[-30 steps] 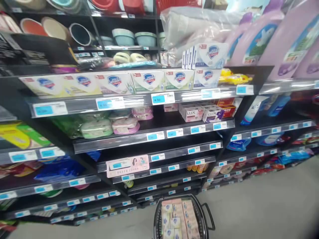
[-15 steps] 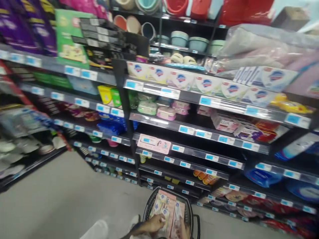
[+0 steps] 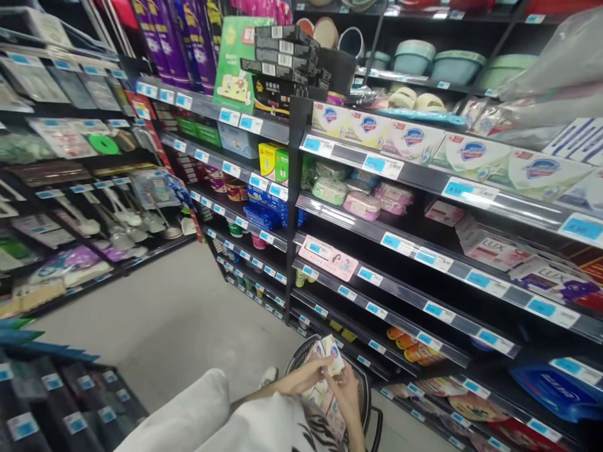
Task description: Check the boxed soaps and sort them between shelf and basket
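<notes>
Low in the picture my left hand and my right hand meet over a black wire basket on the floor. Both are closed on a small stack of boxed soap bars, lifted just above the basket. More soap boxes lie in the basket under my hands, partly hidden by them. My white sleeve and shirt fill the bottom edge.
Black shop shelves with blue price tags run along the right, carrying soap boxes, wipes tubs and LUX boxes. Kitchen tools hang on a rack at the left. Grey floor opens between them; a low shelf stands at bottom left.
The view has swung left, showing the aisle and left rack. My hands have come up out of the basket with a stack of soap boxes between them.
</notes>
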Demonstrator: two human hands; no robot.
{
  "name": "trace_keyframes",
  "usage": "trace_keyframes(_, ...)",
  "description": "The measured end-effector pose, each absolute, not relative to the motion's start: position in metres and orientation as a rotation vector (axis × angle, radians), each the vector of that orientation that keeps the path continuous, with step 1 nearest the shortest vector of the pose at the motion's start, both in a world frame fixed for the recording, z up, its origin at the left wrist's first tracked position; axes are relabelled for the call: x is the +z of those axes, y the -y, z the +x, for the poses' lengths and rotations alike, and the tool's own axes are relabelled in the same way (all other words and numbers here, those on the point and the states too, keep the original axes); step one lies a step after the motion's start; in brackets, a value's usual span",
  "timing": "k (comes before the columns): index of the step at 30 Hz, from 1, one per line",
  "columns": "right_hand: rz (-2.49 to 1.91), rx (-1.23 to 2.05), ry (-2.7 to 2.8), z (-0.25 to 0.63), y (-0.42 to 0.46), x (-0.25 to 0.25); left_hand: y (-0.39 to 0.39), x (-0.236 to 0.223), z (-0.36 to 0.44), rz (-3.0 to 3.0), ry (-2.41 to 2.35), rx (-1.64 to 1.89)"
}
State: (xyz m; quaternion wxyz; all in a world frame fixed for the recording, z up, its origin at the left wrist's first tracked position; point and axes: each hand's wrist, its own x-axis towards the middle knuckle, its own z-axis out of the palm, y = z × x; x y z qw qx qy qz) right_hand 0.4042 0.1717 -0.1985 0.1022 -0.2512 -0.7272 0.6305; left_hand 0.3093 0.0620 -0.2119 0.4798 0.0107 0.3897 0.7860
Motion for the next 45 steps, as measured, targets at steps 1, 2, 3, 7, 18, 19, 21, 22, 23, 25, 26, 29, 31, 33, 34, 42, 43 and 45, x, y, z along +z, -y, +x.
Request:
trace_keyframes(1,-0.761,1.86,2.126,0.404,-0.167,-0.197,-0.062,-0.216,0.309,-0.012,-0.937,1.94)
trace_keyframes(2,-0.769,1.856,2.112,0.403,-0.164,-0.197,-0.062,-0.218,0.308,-0.058,-0.925,1.959)
trace_keyframes(3,-0.764,1.851,2.104,0.404,-0.161,-0.196,-0.061,-0.22,0.308,-0.103,-0.91,1.98)
trace_keyframes(7,-0.755,1.762,2.195,0.407,-0.155,-0.195,-0.056,-0.222,0.303,-0.179,-0.829,2.041)
trace_keyframes(18,-0.757,1.776,2.098,0.419,-0.159,-0.222,-0.056,-0.23,0.305,-0.257,-0.834,1.995)
trace_keyframes(19,-0.759,1.78,2.105,0.42,-0.159,-0.225,-0.056,-0.229,0.305,-0.242,-0.848,1.99)
trace_keyframes(21,-0.774,1.771,2.117,0.421,-0.158,-0.229,-0.054,-0.227,0.306,-0.205,-0.879,1.987)
trace_keyframes(22,-0.788,1.755,2.119,0.422,-0.158,-0.231,-0.053,-0.227,0.307,-0.185,-0.899,1.99)
trace_keyframes(23,-0.806,1.733,2.115,0.423,-0.157,-0.232,-0.052,-0.226,0.307,-0.166,-0.921,1.994)
trace_keyframes(25,-0.838,1.686,2.096,0.423,-0.158,-0.233,-0.051,-0.225,0.308,-0.128,-0.973,1.992)
trace_keyframes(26,-0.845,1.668,2.088,0.424,-0.158,-0.232,-0.051,-0.225,0.309,-0.114,-0.992,1.988)
trace_keyframes(29,-0.843,1.658,2.097,0.425,-0.161,-0.231,-0.049,-0.225,0.31,0.021,-1.15,1.921)
trace_keyframes(31,-0.837,1.685,2.131,0.427,-0.162,-0.229,-0.05,-0.226,0.309,0.216,-1.395,1.793)
trace_keyframes(33,-0.835,1.742,2.134,0.428,-0.162,-0.227,-0.05,-0.226,0.307,0.394,-1.622,1.651)
trace_keyframes(34,-0.837,1.782,2.118,0.429,-0.161,-0.226,-0.05,-0.226,0.306,0.451,-1.694,1.608)
trace_keyframes(42,-0.871,2.168,1.705,0.433,-0.154,-0.224,-0.049,-0.193,0.298,1.216,-2.081,1.168)
trace_keyframes(43,-0.886,2.219,1.607,0.434,-0.153,-0.223,-0.05,-0.185,0.298,1.306,-2.101,1.121)
trace_keyframes(45,-0.918,2.282,1.419,0.436,-0.151,-0.22,-0.051,-0.168,0.298,1.447,-2.109,1.058)
